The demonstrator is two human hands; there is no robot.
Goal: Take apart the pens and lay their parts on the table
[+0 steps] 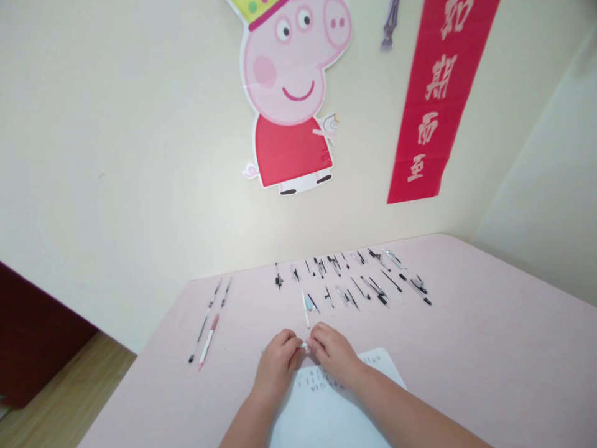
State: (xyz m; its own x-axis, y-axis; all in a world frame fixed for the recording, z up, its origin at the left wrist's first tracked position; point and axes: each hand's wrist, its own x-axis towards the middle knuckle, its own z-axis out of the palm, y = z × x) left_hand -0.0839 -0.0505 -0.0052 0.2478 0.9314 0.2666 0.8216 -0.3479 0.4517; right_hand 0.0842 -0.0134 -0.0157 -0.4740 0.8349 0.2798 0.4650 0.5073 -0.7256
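Observation:
My left hand (pixel 278 361) and my right hand (pixel 333 352) meet over the pink table (pixel 489 348), fingers pinched together on a small white pen part (pixel 304 344) held between them. Both hands hover above the top edge of a white sheet of paper (pixel 326 404) with handwriting on it. Just beyond the fingertips lies a white pen (pixel 305 308).
Several pens and pen parts (pixel 368 280) lie in rows across the far side of the table. Assembled pens (pixel 208 330) lie at the left. A cartoon pig cut-out (pixel 291 93) and a red banner (pixel 433 99) hang on the wall. Wooden floor (pixel 60 404) shows at the left.

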